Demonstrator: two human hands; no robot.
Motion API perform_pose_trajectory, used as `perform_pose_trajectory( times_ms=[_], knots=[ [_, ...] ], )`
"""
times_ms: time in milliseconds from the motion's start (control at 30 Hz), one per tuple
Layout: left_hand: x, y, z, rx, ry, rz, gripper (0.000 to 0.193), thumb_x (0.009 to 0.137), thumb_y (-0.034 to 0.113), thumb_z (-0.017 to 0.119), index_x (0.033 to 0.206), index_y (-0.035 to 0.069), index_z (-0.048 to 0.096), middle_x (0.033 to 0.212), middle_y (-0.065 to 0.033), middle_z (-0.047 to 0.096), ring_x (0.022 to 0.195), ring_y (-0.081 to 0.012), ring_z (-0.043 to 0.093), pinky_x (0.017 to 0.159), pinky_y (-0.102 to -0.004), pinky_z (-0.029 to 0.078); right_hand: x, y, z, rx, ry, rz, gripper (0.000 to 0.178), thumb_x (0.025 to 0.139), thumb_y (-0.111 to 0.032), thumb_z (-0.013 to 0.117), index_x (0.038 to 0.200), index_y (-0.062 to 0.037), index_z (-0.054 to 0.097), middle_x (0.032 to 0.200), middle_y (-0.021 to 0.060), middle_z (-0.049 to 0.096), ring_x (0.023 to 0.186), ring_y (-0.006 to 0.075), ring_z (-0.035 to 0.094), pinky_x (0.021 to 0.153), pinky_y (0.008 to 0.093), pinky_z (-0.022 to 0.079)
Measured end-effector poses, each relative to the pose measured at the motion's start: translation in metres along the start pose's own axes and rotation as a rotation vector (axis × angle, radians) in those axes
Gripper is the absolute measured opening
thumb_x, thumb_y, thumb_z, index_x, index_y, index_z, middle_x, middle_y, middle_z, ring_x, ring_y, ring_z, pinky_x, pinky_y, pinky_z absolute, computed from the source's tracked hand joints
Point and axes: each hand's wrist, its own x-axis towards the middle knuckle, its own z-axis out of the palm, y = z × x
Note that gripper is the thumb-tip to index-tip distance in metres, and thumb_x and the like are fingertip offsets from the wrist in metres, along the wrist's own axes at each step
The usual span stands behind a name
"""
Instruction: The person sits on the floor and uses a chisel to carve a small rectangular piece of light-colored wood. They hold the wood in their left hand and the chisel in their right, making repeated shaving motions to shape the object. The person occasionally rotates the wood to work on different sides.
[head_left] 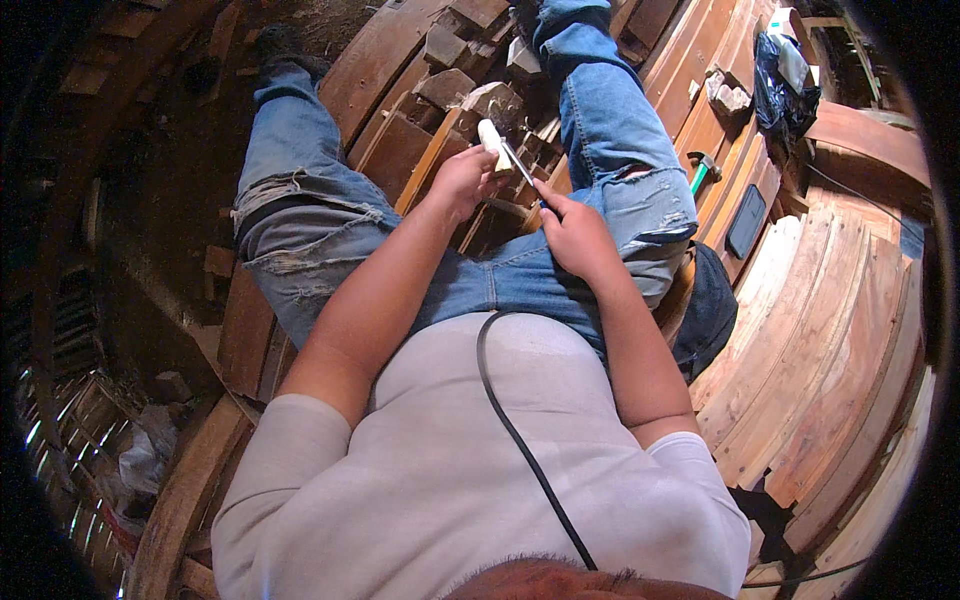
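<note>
Between my knees, my left hand [464,184] is closed around a short, pale, rounded piece [488,134] that looks like light wood. Its rounded end sticks up past my fingers. My right hand [577,236] grips a knife [518,162] by its dark handle, the thumb lying along it. The narrow metal blade slants up and left, close beside the pale piece. Whether the edge touches that piece, I cannot tell. Beneath both hands are wooden boards and several rough blocks [445,88].
A hammer [704,168] with a green handle lies right of my knee, near a dark phone [746,222]. Beyond them sits a black plastic bag [784,88]. A dark cap [708,310] rests by my right thigh. Long planks [800,330] fill the right side. A black cable [515,430] crosses my shirt.
</note>
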Motion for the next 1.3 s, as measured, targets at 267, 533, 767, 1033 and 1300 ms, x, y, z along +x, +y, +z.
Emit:
perform_pose_trajectory(
  times_ms=[267, 533, 767, 1033, 1300],
  knots=[
    [-0.002, 0.001, -0.001, 0.023, -0.008, 0.002, 0.03, 0.103, 0.011, 0.055, 0.131, 0.003, 0.062, 0.114, -0.0066, 0.07, 0.1, -0.0182, 0.069, 0.087, -0.0365, 0.058, -0.004, -0.007, 0.001, -0.003, 0.023, -0.021, 0.045, 0.097, -0.024, 0.056, 0.142, -0.0221, 0.06, 0.096, 0.0296, 0.069, 0.091, 0.0472, 0.067, 0.081, 0.0555, 0.052],
    [-0.004, -0.001, 0.0, 0.047, 0.037, 0.005, 0.03, 0.102, 0.01, 0.057, 0.131, 0.005, 0.062, 0.107, -0.003, 0.068, 0.094, -0.0158, 0.066, 0.088, -0.04, 0.059, 0.005, -0.015, 0.007, -0.108, 0.013, -0.008, 0.046, 0.098, -0.022, 0.054, 0.144, -0.0232, 0.058, 0.097, 0.0279, 0.07, 0.088, 0.0458, 0.068, 0.08, 0.0567, 0.053],
    [-0.008, 0.004, 0.003, 0.026, 0.06, -0.006, 0.03, 0.102, 0.01, 0.058, 0.13, 0.004, 0.063, 0.107, -0.0042, 0.068, 0.092, -0.0168, 0.066, 0.088, -0.04, 0.06, 0.014, -0.018, 0.019, -0.129, 0.084, -0.037, 0.044, 0.097, -0.019, 0.056, 0.142, -0.0194, 0.06, 0.09, 0.0285, 0.068, 0.082, 0.0463, 0.067, 0.075, 0.0548, 0.052],
    [0.01, -0.003, -0.013, 0.032, -0.009, 0.017, 0.033, 0.101, 0.011, 0.06, 0.133, 0.002, 0.061, 0.111, -0.0084, 0.072, 0.095, -0.0195, 0.07, 0.082, -0.036, 0.059, 0.056, -0.023, 0.027, -0.157, 0.108, -0.038, 0.045, 0.096, -0.02, 0.053, 0.14, -0.0149, 0.061, 0.102, 0.0273, 0.071, 0.093, 0.045, 0.069, 0.085, 0.055, 0.054],
    [-0.012, 0.005, 0.002, 0.14, 0.028, 0.0, 0.037, 0.101, 0.013, 0.057, 0.138, 0.006, 0.059, 0.11, -0.0065, 0.072, 0.094, -0.0168, 0.07, 0.076, -0.0333, 0.059, 0.059, 0.003, 0.027, -0.014, 0.133, -0.086, 0.044, 0.097, -0.023, 0.055, 0.141, -0.0189, 0.062, 0.111, 0.0321, 0.068, 0.103, 0.0481, 0.066, 0.098, 0.0519, 0.05]
  ],
)
